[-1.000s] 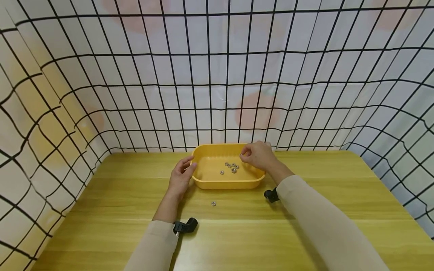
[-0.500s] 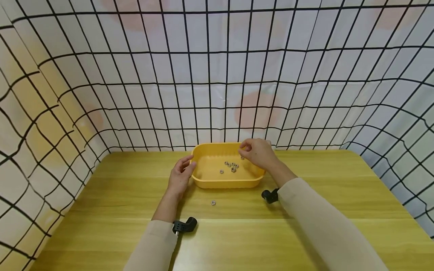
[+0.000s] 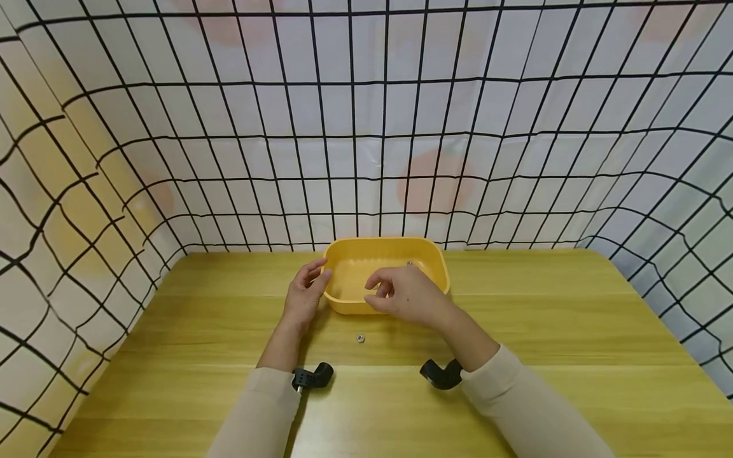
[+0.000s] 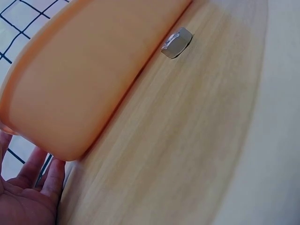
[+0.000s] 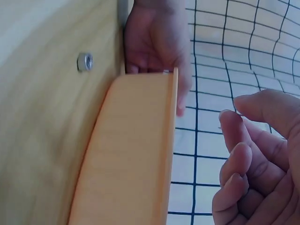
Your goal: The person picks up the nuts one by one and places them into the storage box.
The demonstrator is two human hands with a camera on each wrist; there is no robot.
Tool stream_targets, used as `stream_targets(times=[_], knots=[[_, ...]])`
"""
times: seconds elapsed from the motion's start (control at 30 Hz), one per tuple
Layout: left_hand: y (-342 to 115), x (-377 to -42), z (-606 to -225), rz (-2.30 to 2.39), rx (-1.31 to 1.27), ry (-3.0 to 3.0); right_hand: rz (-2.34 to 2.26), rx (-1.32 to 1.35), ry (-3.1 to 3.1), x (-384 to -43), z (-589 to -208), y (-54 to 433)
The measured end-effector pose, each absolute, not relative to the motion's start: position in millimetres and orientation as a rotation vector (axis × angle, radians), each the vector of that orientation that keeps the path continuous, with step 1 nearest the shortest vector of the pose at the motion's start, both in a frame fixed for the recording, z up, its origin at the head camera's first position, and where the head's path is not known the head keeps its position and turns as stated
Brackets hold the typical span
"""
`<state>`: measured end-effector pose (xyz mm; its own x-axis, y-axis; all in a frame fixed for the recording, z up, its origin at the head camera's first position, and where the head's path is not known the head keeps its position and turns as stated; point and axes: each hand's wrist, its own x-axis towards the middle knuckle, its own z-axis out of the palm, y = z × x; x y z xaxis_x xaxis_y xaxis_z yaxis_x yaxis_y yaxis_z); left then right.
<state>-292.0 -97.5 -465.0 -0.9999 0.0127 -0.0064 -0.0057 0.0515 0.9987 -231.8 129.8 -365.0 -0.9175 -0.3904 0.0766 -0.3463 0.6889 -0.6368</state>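
Observation:
A yellow plastic tray (image 3: pixel 343 308) stands at the back of the table in the head view. My left hand (image 3: pixel 302 294) touches its left end, fingertips along the outer wall and thumb at the rim. Above the tray's front rim is my right hand (image 3: pixel 409 296), loosely curled with thumb and index finger apart and nothing between them, as the right wrist view shows. One metal nut (image 3: pixel 410 263) lies toward the tray's back right. The hand hides most of the other nuts inside. A single hex nut (image 3: pixel 361 338) lies on the table before the tray.
The wooden table (image 3: pixel 229 331) ends at a white sheet behind a black grid net (image 3: pixel 366 137), close behind the tray. Net also rises at both sides. Black wrist devices (image 3: pixel 314 375) sit at both sleeve cuffs.
My right hand releases a nut at the tray's back right, then moves left and toward me over the front rim. My left hand stays at the tray's end.

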Motion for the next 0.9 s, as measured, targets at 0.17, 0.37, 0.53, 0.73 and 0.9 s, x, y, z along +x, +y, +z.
stream_targets(times=[0.17,0.37,0.53,0.73,0.9], knots=[[-96.3,-291.6,-462.4,2.166,0.003,2.248,-1.092,-0.615,2.775,-222.1,-370.6,127.1],[-95.8,-291.3,-463.4,2.164,-0.006,2.263,-1.187,-0.629,2.679,-213.4,-387.1,125.5],[-97.1,-291.6,-465.6,2.161,-0.004,2.285,-1.286,-0.573,2.572,-207.5,-405.7,121.2],[-97.3,-291.8,-463.1,2.165,-0.019,2.296,-1.336,-0.520,2.490,-208.7,-424.8,115.6],[-96.7,-291.2,-462.7,2.176,-0.023,2.289,-1.361,-0.442,2.457,-211.7,-434.2,114.6]])
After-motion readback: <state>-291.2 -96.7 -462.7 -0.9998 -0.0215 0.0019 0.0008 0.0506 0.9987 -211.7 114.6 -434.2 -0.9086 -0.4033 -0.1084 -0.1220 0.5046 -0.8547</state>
